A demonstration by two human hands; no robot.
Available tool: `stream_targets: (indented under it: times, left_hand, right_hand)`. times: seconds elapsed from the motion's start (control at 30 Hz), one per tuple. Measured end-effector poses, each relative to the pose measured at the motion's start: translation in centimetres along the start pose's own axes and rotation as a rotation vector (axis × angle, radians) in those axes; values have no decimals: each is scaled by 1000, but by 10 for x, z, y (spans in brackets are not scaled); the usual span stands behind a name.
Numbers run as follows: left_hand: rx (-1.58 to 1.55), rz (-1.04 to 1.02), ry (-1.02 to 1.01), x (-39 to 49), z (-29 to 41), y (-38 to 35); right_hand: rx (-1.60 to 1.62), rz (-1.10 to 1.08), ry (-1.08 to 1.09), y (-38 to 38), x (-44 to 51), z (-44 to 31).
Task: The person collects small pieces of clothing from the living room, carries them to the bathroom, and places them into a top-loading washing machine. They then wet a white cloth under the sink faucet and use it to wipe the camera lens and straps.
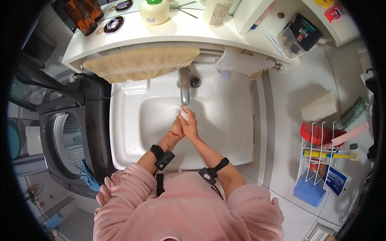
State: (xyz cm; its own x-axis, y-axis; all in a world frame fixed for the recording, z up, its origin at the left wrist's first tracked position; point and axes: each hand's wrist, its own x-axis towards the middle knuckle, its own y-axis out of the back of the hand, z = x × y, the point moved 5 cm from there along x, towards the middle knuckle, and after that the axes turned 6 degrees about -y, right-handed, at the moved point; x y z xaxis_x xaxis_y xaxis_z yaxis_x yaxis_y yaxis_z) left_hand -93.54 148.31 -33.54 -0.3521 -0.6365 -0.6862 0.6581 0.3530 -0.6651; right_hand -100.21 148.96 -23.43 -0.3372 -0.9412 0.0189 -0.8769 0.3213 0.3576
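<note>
My right hand (190, 124) and my left hand (178, 126) are pressed together over the basin of a white ceramic sink (221, 126), just below the spout of a chrome faucet (184, 90). Between them is a small pale pinkish object (183, 115), possibly a bar of soap. The right fingers wrap over it from the right side. My left hand cups it from the left, its fingers largely hidden. Splashing water (175, 111) shows beside the fingertips. A red bead bracelet (174, 134) circles my left wrist.
A tan towel (138, 64) and a white cloth (244, 61) hang on a rail behind the faucet. Above is a white shelf (181, 33) with bottles. At left stands a top-loading washing machine (93, 129) with its lid raised. A wire rack (313, 150) at right holds combs and toothbrushes.
</note>
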Motion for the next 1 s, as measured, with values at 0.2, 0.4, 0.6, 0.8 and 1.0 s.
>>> stream_targets:
  times: [0.2,0.4,0.6,0.8,1.0]
  left_hand:
    - [113,-60,31,11,-16,-4]
    - [257,-15,40,-2,-18,1]
    - [1331,18,-242,-1,21,55]
    - [1469,-72,-150,4,31,113]
    - [1432,-1,-255,21,46,114]
  right_hand:
    - [190,29,-295,9,8,16]
    - [371,-88,-610,-3,1,46]
    - [-277,-19,-153,27,-1,-10]
    - [-480,93,362,59,32,-103]
    - [-742,-181,343,54,35,-105]
